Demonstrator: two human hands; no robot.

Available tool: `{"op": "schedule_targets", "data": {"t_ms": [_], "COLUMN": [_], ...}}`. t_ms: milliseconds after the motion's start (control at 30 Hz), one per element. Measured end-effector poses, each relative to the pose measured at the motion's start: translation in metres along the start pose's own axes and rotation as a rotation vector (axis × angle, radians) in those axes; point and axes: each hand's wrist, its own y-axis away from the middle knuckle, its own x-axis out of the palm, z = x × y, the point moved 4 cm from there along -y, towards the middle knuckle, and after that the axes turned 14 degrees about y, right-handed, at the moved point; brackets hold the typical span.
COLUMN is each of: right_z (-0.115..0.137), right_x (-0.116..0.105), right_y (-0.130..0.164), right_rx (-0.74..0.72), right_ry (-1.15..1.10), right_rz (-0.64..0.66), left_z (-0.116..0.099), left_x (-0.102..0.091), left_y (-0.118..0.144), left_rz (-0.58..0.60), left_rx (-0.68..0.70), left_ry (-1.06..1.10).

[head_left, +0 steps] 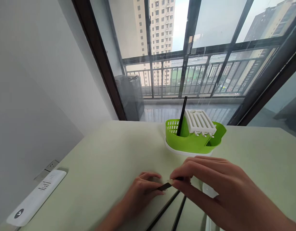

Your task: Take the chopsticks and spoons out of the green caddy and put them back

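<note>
My left hand (143,191) is closed on one end of a short visible length of a dark slim stick (164,186). Thumb and fingers of my right hand (215,186) pinch the same stick farther right, hiding much of it, so its full shape cannot be made out. Below the hands, two black chopsticks (163,210) lie slanted on the table, running out of the bottom of the view. Partly covered by my right hand is a white glossy thing (209,190), perhaps a spoon.
A green utensil holder (186,142) with a white slotted rack (201,122) stands toward the table's far edge. Black chopsticks (182,117) stand in its left compartment. On the left lies a long white box (37,195). Glass doors rise beyond the pale table (102,160).
</note>
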Motion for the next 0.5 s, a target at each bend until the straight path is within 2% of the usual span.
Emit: {"op": "schedule_targets", "data": {"t_ms": [100,300,400,500], "right_z": [0.002,0.008,0.007,-0.001], "right_x": [0.002,0.000,-0.017,-0.044], "right_y": [0.002,0.009,0.013,0.011], "right_rx": [-0.008,-0.020,-0.033,0.054], "right_ry": [0.037,0.168,0.269,0.385], "right_rz": [-0.009,-0.046,-0.067,-0.146], "left_z": [0.003,0.013,0.015,0.013], "left_x": [0.000,0.002,0.002,0.001], "left_y": [0.001,0.002,0.002,0.002], "left_rz": [-0.026,-0.056,-0.073,-0.110], "left_rx": [-0.046,-0.005,0.003,0.005], "left_ry": [0.101,0.189,0.214,0.217]}}
